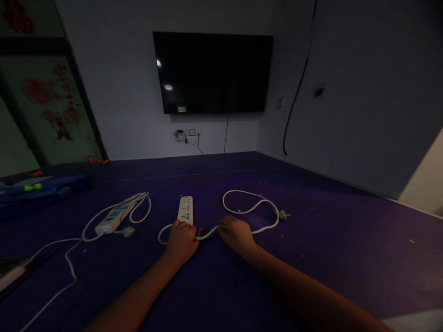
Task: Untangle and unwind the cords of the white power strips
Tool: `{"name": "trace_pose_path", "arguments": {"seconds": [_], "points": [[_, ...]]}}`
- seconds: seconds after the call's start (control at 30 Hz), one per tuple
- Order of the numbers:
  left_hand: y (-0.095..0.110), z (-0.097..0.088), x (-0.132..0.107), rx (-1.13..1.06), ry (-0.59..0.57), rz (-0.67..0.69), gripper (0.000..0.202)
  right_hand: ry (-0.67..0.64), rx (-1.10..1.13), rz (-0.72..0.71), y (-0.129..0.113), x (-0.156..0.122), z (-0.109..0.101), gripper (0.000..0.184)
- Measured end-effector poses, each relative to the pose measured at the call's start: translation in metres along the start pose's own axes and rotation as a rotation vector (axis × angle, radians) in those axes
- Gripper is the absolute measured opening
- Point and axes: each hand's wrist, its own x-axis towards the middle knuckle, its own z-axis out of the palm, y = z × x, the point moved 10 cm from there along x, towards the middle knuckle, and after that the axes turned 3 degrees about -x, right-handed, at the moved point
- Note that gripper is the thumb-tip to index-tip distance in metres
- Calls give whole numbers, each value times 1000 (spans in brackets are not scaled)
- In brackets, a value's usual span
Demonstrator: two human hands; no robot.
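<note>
A white power strip (186, 208) lies on the purple floor, its sockets facing up and its long side pointing away from me. My left hand (182, 240) is closed over its near end, fingers curled on top, and hides that end. From there the white cord (209, 234) loops out on the left and passes under the left hand to the right. My right hand (237, 233) grips this cord a short way along, palm down. Past the right hand the cord spreads in a wide loop and ends at a plug (284, 215) on the floor.
To the left lies a second power strip (116, 216) with its coiled cord and plug (128, 231). Another white cord (71, 265) runs toward the lower left. Blue cloth (58, 186) lies farther left. A television (212, 74) hangs on the back wall above some wall sockets (191, 132).
</note>
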Motion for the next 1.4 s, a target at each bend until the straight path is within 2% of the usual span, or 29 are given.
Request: {"name": "trace_pose_path", "arguments": {"seconds": [0.13, 0.27, 0.47, 0.63, 0.87, 1.0, 1.2, 1.4], "points": [[-3, 4, 1, 16, -17, -24, 30, 10, 3, -5, -2, -1, -2, 19], [-10, 3, 1, -45, 38, -67, 29, 12, -3, -13, -3, -1, -3, 19], [-19, 2, 3, -36, 125, -39, 26, -52, -82, -60, -7, 0, 5, 20], [-35, 4, 5, -24, 137, -122, 25, -101, -228, 53, 20, 8, 5, 19], [-54, 6, 3, 172, 133, -221, 27, 7, -300, 237, 63, 15, -16, 22], [-62, 7, 3, 171, 159, -232, 26, 27, -286, 272, 72, 15, -16, 23], [-57, 0, 2, 14, 198, -205, 24, 126, -307, 281, 68, 12, -21, 29], [-41, -8, 1, -88, 203, -141, 21, 118, -280, 247, 59, 13, -16, 34]]}}
